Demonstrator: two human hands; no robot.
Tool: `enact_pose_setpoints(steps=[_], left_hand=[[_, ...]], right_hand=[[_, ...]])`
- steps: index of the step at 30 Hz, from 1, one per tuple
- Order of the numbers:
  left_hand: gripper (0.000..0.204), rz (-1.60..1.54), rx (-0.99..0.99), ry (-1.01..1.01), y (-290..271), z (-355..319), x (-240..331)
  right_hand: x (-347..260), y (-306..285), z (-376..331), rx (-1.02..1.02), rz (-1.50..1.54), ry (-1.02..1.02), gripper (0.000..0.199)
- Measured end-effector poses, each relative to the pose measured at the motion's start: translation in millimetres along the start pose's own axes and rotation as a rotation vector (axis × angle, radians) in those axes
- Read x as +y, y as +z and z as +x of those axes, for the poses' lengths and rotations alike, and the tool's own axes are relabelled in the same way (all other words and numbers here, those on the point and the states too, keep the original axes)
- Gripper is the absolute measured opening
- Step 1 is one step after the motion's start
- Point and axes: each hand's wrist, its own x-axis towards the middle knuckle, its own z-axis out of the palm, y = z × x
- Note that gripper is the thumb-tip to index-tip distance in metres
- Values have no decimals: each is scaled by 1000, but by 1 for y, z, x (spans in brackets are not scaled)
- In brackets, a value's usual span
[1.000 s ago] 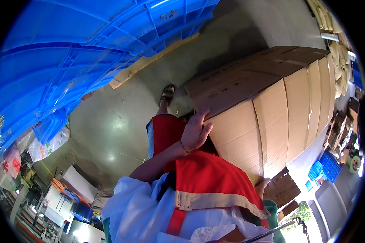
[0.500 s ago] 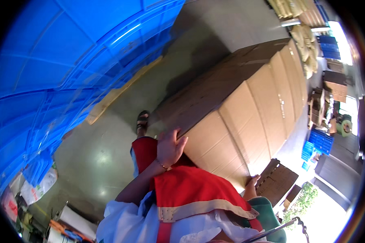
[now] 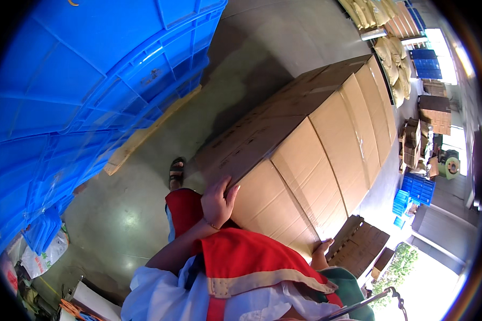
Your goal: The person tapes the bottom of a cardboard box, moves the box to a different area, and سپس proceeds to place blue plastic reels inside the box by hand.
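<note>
stacked blue plastic crates [image 3: 80,80], filling the left of the view, standing on a glossy grey concrete floor [image 3: 112,224]. long row of large brown cardboard boxes [image 3: 316,134], laid end to end beside the crates, reaching from the body toward the far stacks. wooden pallet [image 3: 361,246], low at the right, just beside the nearest box. left hand [image 3: 218,200], fingers spread, pressed flat on the near top corner of the nearest box, not clenched. right hand [image 3: 321,249], touching the lower right edge of the same box; grip not discernible. sandalled foot [image 3: 176,172], on the floor between crates and boxes.
</note>
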Motion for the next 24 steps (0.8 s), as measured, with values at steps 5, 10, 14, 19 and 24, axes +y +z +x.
enact_pose_setpoints(steps=[5, 10, 14, 19, 24], left_hand=[[29, 26, 28, 8, 10, -4, 2], [28, 23, 77, 34, 16, -11, 0], [27, 46, 58, -29, 11, -16, -2], [27, 13, 151, 53, 6, -11, -14], [29, -12, 3, 142, 8, 2, -13]], right_hand=[[-15, 9, -10, 14, -15, 38, 64], [-39, 60, -61, 92, 108, 4, 62], [-44, 55, -69, 108, 37, 25, 65], [-46, 61, -83, 114, -235, 43, 69], [-66, 71, -77, 125, -1253, -33, 73]])
